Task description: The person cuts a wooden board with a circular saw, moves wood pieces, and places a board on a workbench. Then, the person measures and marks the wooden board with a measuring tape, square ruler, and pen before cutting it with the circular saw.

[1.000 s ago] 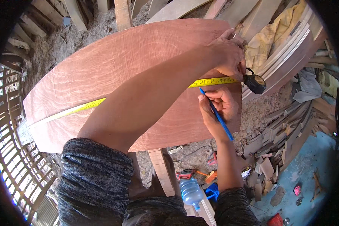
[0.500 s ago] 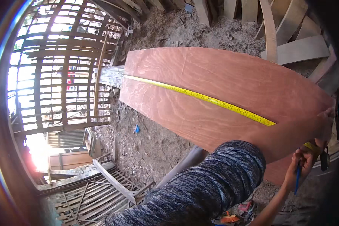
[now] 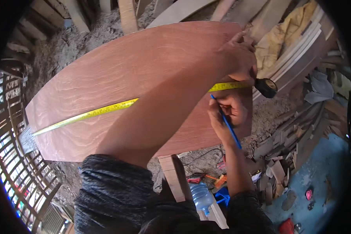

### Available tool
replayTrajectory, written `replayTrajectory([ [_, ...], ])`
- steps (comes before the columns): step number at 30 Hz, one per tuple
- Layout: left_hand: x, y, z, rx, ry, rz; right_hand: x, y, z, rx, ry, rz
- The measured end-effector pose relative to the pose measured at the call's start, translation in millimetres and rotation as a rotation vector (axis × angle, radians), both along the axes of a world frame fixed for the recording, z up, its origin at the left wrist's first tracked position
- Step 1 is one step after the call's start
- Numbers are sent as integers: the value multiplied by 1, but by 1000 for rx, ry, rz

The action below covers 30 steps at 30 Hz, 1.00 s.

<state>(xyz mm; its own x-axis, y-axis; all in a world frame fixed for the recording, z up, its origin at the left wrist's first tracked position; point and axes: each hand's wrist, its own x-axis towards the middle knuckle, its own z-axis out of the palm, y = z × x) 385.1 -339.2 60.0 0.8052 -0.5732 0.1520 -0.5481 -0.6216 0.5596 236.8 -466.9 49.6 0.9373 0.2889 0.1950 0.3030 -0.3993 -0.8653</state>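
Note:
A large reddish plywood panel (image 3: 175,46) with curved long sides lies before me. A yellow tape measure (image 3: 101,111) stretches lengthwise across it, passing under my left forearm; its black case (image 3: 266,87) sits just beyond the panel's right end. My left hand (image 3: 241,56) is closed over that right end, just above the tape, its thumb side close to the case. Some of its fingertips are hidden past the edge. Below the tape, my right hand (image 3: 228,113) pinches a slim blue pencil (image 3: 231,126), whose upper tip points at the tape's lower edge.
Curved timber pieces (image 3: 179,11) lean along the far side. Wood offcuts (image 3: 277,171) pile up at the right, beside a blue surface (image 3: 316,187). Below the panel are a wooden post (image 3: 171,175) and a clear blue water jug (image 3: 201,195). A slatted wall (image 3: 11,152) stands left.
My view has swung toward the panel's right end, so the panel appears shifted left. My right hand has come from below the panel's edge to just under the tape, pencil still held.

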Motion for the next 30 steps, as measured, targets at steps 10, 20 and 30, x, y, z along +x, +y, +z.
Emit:
replayTrajectory([
  [10,1,2,-3,-65,-42,-20,4,6,11,-88,-65,70],
  [20,-1,0,-4,-73,-69,-2,4,7,5,-63,-53,56],
  [30,1,0,-6,-79,-76,3,8,7,1,-101,-87,49],
])
